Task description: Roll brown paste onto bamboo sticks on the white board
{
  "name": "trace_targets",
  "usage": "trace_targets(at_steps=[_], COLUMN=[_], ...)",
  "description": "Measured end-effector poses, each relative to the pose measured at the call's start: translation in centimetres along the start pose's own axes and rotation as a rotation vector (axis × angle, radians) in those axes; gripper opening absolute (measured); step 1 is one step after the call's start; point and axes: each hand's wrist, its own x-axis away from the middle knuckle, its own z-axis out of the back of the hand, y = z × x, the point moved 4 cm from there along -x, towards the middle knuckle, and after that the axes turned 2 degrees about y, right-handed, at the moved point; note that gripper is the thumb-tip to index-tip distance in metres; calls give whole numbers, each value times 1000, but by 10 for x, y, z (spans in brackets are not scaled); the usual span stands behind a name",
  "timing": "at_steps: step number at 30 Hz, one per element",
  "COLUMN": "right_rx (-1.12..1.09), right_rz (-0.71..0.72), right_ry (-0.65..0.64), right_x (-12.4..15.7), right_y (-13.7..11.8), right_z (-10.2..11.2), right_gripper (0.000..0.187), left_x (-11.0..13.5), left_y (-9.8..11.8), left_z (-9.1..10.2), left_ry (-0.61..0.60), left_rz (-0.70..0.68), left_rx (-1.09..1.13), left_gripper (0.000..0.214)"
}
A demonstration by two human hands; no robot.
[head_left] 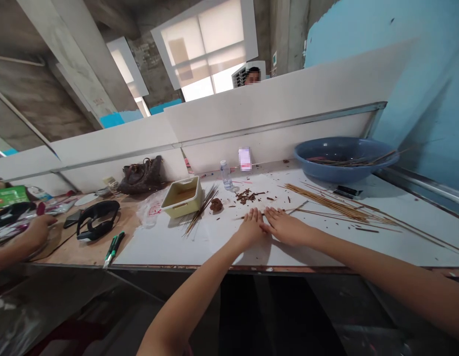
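Note:
My left hand [252, 229] and my right hand [285, 227] lie flat and palm down on the white table covering [170, 247], fingertips almost meeting. Neither holds anything. Right of my right hand, a loose bundle of thin wooden sticks [337, 207] spreads across the surface. Brown crumbs [246, 196] are scattered just beyond my fingertips. A brown lump [215, 205] and a smaller bunch of dark sticks [202, 210] lie farther left, beside a cream plastic tray [181, 197] holding brownish liquid.
A blue basin [341, 158] with sticks inside stands at the back right. Along the back are a water bottle [225, 174] and a dark handbag [142, 175]. At the left lie a black headset-like object [98, 220], a green-handled tool [114, 248] and another person's hand [38, 232].

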Motion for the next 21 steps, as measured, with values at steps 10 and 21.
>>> trace_targets(at_steps=[10, 21], right_rx=[8, 30], right_rz=[-3, -36], right_ry=[50, 8], right_x=[19, -2], right_y=[-1, 3], right_z=[-5, 6], right_gripper=[84, 79], left_x=[15, -2], left_y=[4, -5], left_z=[-17, -2], left_ry=[112, 101], left_rz=[17, 40], left_rx=[0, 37], left_gripper=[81, 78])
